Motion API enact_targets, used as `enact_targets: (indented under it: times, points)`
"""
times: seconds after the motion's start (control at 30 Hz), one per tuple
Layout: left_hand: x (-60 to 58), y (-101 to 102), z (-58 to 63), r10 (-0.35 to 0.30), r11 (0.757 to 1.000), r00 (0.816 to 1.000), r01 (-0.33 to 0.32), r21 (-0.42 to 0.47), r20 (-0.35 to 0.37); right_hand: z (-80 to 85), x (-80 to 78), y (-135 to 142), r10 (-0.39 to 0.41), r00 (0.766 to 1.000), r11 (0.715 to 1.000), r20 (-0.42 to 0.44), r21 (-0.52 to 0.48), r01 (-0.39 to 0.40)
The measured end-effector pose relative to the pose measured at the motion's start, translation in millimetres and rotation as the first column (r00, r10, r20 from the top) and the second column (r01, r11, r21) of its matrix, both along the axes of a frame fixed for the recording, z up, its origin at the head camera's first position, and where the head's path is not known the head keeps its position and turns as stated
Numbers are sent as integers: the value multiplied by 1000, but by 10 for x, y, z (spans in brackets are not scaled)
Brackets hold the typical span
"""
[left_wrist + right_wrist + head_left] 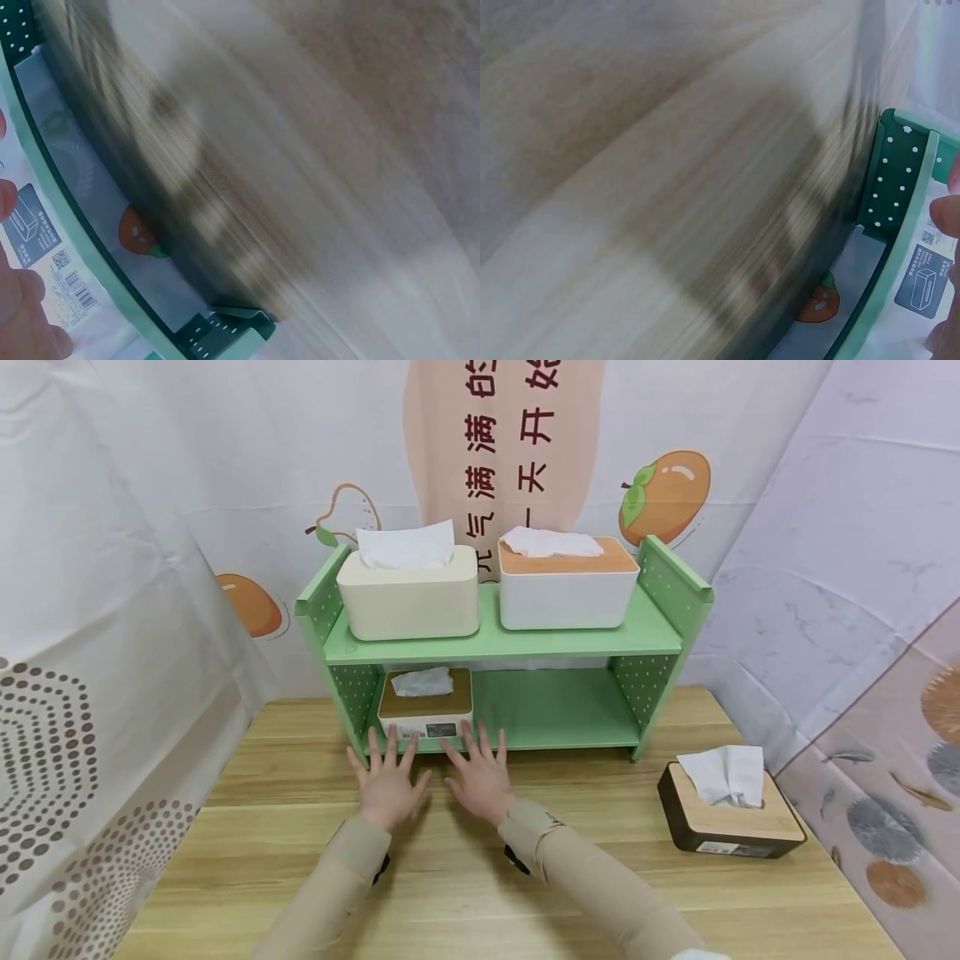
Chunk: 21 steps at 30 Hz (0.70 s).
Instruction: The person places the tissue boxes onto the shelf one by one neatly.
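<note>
A small white tissue box (426, 710) with a brown wooden lid sits at the left end of the lower tier of a green two-tier shelf (555, 702). Just before its front face is my left hand (386, 789), fingers spread and straight. My right hand (482, 781) lies beside it, also with fingers spread, its fingertips by the box's front right corner. Whether the fingertips touch the box, I cannot tell. The box's printed label (34, 225) shows past the fingers in the left wrist view, and the label (924, 279) also appears in the right wrist view.
On the upper tier stand a cream tissue box (408, 602) at left and a white tissue box (566, 597) with an orange-brown lid at right. A black tissue box (738, 827) with a wooden lid lies on the table (585, 877) at right. Printed cloth (187, 460) hangs behind.
</note>
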State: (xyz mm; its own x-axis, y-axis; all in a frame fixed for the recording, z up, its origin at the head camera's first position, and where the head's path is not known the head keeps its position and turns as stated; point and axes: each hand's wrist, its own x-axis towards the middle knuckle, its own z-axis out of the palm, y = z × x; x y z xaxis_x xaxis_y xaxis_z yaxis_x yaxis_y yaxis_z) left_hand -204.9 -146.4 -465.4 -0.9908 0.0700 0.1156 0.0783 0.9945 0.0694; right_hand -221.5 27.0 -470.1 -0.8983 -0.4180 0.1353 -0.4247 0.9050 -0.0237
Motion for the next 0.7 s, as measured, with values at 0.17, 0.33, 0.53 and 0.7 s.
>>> enact_targets:
  times: [0.17, 0.33, 0.53, 0.7]
  points:
    - [-39, -8, -3, -11, 1000, 1000, 11, -11, -19, 25, -40, -10, -14, 1000, 1000, -1, 11, 14]
    - [-61, -18, -29, -21, 999, 999, 20, -24, -27, 42, -60, -8, -17, 1000, 1000, 13, 8, 17]
    - [-57, -9, -60, -31, 999, 999, 30, -29, -42, 30, -52, 41, -15, 1000, 1000, 18, 0, 15]
    - [-17, 12, -55, -37, 999, 996, 37, -2, -83, 5, -48, 112, 1, 1000, 1000, -25, -18, -2]
